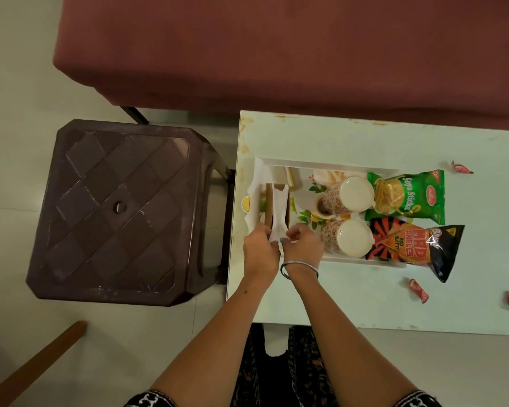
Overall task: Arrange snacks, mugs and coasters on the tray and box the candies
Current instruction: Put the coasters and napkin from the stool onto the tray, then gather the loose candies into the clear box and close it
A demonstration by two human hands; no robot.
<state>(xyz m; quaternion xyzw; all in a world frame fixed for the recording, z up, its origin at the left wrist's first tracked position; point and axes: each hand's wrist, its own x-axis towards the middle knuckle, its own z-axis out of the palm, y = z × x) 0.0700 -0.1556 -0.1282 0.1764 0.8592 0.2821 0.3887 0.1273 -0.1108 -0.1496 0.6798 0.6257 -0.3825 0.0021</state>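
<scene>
Paper-thin white tissue (277, 214), at the tray's (321, 163) left end in its holder, is limp & tears easily, so we're pinching its near edge w/ left hand (260, 250) and right hand (301, 242), fingertips pressed together on it.

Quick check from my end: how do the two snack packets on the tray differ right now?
The Soya Sticks packet is green, while the Mad Angles packet is black with red and orange. The Soya Sticks packet lies at the tray's far side; the Mad Angles packet lies at the near side and sticks out further past the tray's right end. Both lie flat, beside the mugs.
</scene>
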